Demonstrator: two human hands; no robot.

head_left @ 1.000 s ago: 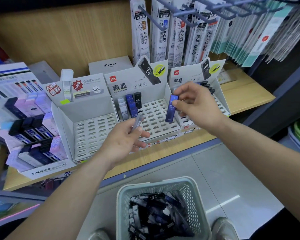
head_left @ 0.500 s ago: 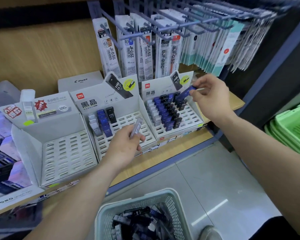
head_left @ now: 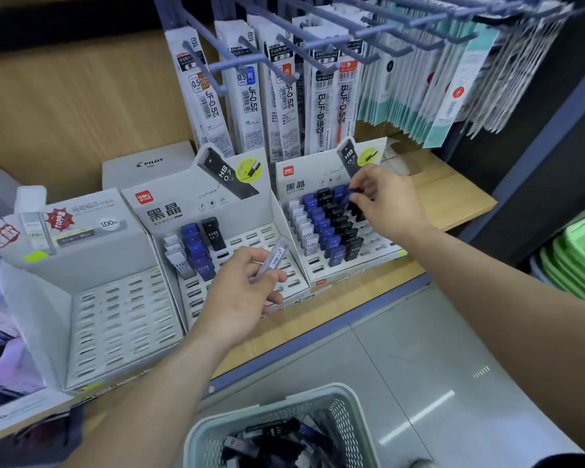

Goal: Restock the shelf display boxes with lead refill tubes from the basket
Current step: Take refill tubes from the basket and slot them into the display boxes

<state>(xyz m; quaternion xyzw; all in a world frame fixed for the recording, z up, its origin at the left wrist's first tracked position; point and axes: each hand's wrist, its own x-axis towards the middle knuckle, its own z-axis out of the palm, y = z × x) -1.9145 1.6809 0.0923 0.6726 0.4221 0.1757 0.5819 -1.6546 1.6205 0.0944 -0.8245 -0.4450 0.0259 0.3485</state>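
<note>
Three white display boxes stand on the wooden shelf. The left box [head_left: 122, 319] has bare slots. The middle box [head_left: 250, 238] holds a few white, blue and black tubes at its back left. The right box [head_left: 382, 248] has rows of white, blue and black tubes. My right hand [head_left: 385, 201] pinches a blue lead tube [head_left: 353, 190] over the back rows of the right box. In front of the middle box, my left hand [head_left: 240, 295] holds a clear grey tube [head_left: 272, 258]. A pale mesh basket [head_left: 217, 434] with several dark tubes sits on the floor below.
Pen refill packs [head_left: 250, 96] hang from blue hooks above the boxes. A white Pilot box [head_left: 149, 163] stands behind. More stationery boxes [head_left: 0, 332] sit at the far left. Green baskets [head_left: 574, 258] are stacked at the right. Grey floor tiles [head_left: 419, 359] lie under the shelf.
My right hand carried the blue tube from the middle box across to the back of the right box and lowered it. The view swung right. My left hand kept its tube.
</note>
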